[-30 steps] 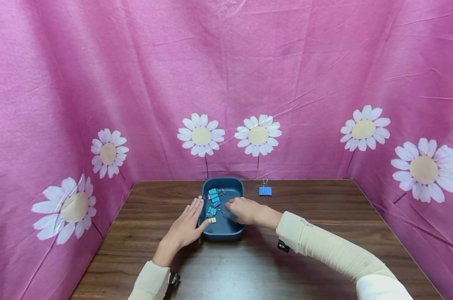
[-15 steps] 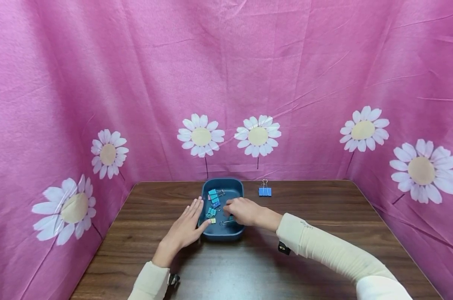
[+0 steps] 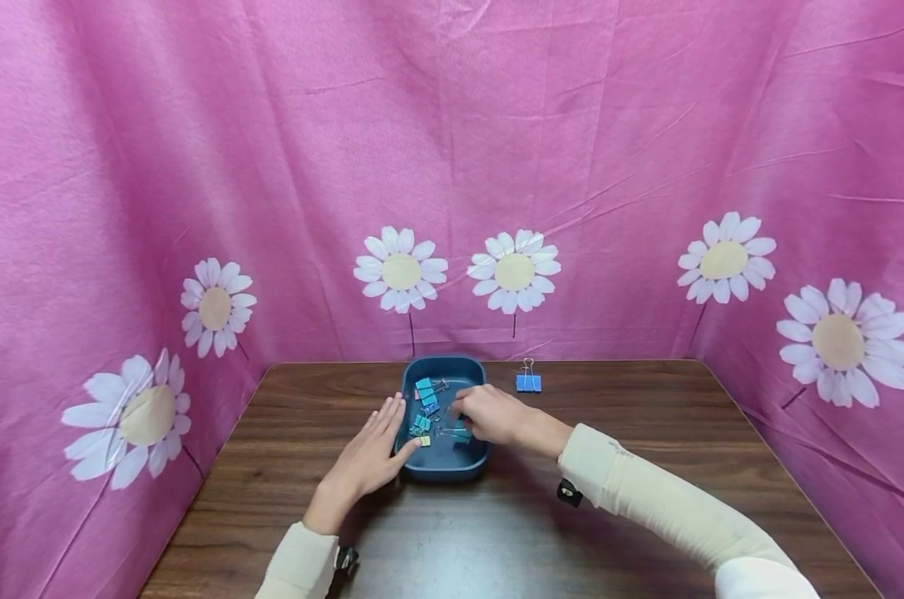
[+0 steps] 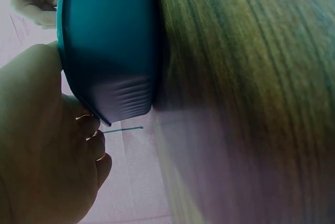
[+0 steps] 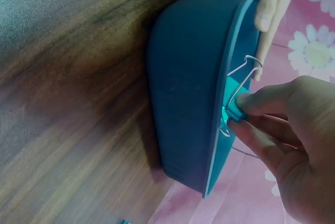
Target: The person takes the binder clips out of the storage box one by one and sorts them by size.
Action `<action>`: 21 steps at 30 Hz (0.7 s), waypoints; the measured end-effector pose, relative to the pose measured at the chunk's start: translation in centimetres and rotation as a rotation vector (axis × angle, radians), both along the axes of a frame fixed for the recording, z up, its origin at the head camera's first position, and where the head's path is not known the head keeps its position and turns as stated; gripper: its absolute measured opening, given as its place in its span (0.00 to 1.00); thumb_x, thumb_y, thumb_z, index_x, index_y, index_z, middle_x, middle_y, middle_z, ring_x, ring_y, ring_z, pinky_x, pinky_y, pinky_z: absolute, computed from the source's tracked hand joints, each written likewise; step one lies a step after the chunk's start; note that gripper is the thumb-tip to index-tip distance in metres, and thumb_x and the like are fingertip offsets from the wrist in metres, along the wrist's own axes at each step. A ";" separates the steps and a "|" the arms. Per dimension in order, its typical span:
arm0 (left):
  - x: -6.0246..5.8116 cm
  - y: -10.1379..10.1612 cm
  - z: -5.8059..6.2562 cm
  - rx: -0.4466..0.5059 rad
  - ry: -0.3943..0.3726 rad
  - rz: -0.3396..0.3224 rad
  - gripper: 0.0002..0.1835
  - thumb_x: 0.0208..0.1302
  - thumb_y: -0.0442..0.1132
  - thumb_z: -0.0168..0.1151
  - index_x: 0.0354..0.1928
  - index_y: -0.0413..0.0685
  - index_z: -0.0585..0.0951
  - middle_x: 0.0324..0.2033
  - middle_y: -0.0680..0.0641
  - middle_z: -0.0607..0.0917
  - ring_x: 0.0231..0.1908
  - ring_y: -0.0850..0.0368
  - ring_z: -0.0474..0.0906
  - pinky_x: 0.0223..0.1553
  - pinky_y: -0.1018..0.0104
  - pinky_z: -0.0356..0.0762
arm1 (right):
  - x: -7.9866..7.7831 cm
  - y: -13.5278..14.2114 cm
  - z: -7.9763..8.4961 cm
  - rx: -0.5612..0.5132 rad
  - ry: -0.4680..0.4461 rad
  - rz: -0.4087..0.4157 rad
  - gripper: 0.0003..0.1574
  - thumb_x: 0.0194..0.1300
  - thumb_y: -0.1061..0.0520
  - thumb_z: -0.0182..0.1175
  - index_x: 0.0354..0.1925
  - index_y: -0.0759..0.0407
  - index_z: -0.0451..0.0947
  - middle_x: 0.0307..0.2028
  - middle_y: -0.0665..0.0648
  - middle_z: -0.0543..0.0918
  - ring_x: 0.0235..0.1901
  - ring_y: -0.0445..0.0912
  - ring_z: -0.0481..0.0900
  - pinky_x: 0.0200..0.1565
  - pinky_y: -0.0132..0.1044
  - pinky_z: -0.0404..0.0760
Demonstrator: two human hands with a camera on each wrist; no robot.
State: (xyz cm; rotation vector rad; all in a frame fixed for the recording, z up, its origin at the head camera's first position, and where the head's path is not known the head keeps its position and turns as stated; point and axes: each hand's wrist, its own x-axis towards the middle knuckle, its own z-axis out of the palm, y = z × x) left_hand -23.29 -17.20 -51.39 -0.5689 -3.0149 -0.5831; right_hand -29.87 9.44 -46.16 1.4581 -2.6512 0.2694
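A dark blue rectangular tray point(image 3: 446, 474) stands on the table, holding several small binder clips point(image 3: 426, 391) in teal, blue, pink and yellow along its left side. With fingers straight, my left hand point(image 3: 369, 459) rests on the tray's left rim. My right hand point(image 3: 495, 416) reaches over the right side and pinches a teal binder clip point(image 5: 232, 90) between thumb and fingers at rim height. The clip's wire handles stick out, as the right wrist view shows. In the left wrist view the tray wall hides the clips.
A larger blue binder clip point(image 3: 529, 383) lies on the wooden table point(image 3: 609, 391) to the right of the tray, handles pointing to the back. Behind the table hangs a pink cloth point(image 3: 452, 150) printed with daisies.
The right hand has shifted slightly right and up within the tray. The teal binder clip in its fingers has turned and come more into view. The left hand stays in place.
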 end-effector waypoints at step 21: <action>-0.1 0.0 0.2 -0.033 0.009 -0.006 0.44 0.81 0.61 0.50 0.84 0.38 0.56 0.86 0.41 0.53 0.85 0.43 0.48 0.86 0.45 0.50 | -1.1 3.8 1.3 -0.225 0.012 -0.116 0.11 0.63 0.67 0.71 0.44 0.60 0.92 0.42 0.53 0.92 0.41 0.44 0.90 0.44 0.41 0.91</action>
